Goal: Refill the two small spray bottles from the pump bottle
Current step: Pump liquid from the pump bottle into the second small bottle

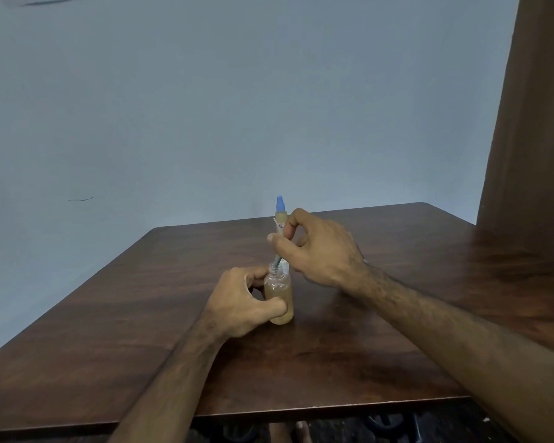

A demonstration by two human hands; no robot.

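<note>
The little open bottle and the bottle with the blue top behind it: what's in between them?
In the head view, the right hand sits between them, pinching a thin tube that dips into the open bottle. The blue-topped bottle stands behind.

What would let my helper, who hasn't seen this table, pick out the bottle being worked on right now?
On the dark wooden table, look near its middle, where both hands meet. The left hand grips a small clear bottle of yellowish liquid. Unlike the taller blue-capped bottle behind it, its neck is open, with a thin tube entering it from the right hand.
</note>
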